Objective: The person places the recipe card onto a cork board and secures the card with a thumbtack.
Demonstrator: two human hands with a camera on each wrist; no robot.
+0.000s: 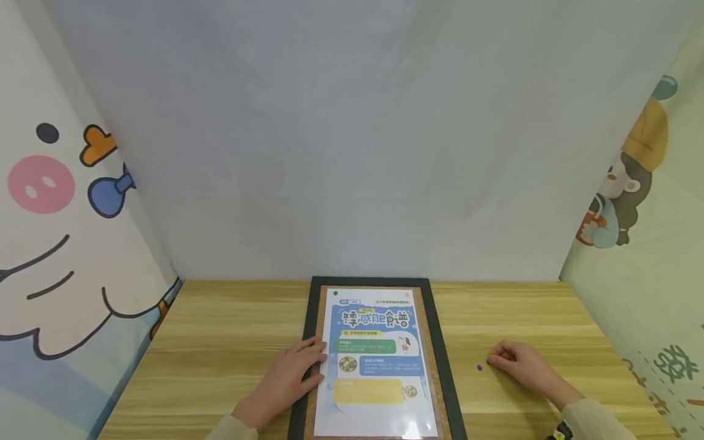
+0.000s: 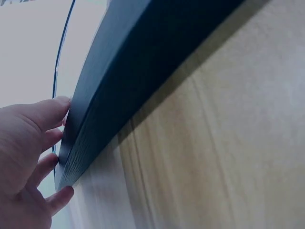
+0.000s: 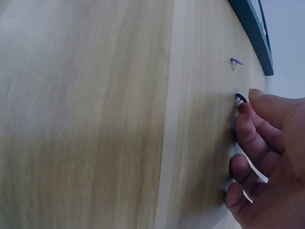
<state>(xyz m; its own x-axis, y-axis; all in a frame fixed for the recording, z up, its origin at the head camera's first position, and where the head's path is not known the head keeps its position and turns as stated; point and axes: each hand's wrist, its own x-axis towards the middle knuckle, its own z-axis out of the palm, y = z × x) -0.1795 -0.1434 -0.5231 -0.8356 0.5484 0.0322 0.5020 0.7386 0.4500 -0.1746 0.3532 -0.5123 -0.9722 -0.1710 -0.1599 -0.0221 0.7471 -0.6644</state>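
Left hand (image 1: 290, 371) is resting, fingers loosely spread, on the left edge of one framed cork board (image 1: 438, 342), gripping nothing. Right hand (image 1: 521, 365) is curling thumb and forefinger at one dark blue thumbtack (image 3: 241, 98); can't tell if it's actually pinched. Just beside, one purple thumbtack (image 1: 480, 368) is lying on the tabletop (image 1: 522, 311), pin pointing lower-left from the right wrist. The board's long axis is running near-to-far, one poster (image 1: 379, 415) on it, one green tack (image 1: 335, 293) and one pink tack (image 1: 407, 294) sitting up top.

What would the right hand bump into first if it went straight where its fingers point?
Probably the dark blue tack close to the right hand. Beyond it, the purple tack looks roughly in line, though depth is unclear.
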